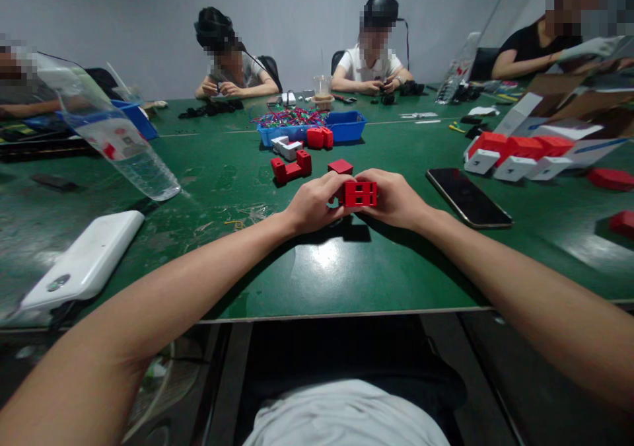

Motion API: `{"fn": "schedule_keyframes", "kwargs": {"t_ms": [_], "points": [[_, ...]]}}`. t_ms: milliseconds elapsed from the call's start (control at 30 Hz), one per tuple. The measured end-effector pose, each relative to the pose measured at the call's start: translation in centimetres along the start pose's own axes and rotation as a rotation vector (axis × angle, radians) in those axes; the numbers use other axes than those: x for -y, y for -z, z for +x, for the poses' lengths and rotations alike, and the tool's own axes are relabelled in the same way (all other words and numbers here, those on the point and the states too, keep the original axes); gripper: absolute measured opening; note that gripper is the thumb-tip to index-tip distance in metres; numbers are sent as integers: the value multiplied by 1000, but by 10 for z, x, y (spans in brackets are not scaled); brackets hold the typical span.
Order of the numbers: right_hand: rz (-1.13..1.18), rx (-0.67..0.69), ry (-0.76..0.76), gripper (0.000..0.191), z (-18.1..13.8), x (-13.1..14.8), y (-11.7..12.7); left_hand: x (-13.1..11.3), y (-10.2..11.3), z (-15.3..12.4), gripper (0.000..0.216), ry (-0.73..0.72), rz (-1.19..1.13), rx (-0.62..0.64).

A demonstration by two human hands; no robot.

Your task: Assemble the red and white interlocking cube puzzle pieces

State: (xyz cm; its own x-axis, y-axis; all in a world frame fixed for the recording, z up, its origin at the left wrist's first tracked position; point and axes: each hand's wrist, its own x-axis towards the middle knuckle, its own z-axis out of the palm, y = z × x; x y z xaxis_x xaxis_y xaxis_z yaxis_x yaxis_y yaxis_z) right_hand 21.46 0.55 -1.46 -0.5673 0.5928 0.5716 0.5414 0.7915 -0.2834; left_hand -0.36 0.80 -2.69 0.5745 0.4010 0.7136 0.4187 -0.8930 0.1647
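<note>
The left hand (312, 203) and the right hand (393, 198) are meeting over the green table (321, 274), holding a red plastic block (360, 193) between them, near the middle of the table's near half. The left fingers are curling tightly round the block's left end, and the right fingers are closing round its right end. A loose red piece (340, 166) is lying just behind the block, a black smartphone (468, 197) is resting near the right hand, and a blue tray (347, 125) is sitting further back

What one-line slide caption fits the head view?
Left hand and right hand grip a red block at the green table.
</note>
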Motion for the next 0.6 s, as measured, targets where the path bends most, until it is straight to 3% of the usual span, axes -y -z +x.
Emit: {"fn": "schedule_keyframes", "kwargs": {"t_ms": [367, 600], "points": [[28, 10, -10, 25, 0, 1, 0, 0, 1, 1, 39, 1, 4, -47], [106, -9, -95, 27, 2, 7, -2, 4, 3, 6, 33, 239, -106, -165]]}}
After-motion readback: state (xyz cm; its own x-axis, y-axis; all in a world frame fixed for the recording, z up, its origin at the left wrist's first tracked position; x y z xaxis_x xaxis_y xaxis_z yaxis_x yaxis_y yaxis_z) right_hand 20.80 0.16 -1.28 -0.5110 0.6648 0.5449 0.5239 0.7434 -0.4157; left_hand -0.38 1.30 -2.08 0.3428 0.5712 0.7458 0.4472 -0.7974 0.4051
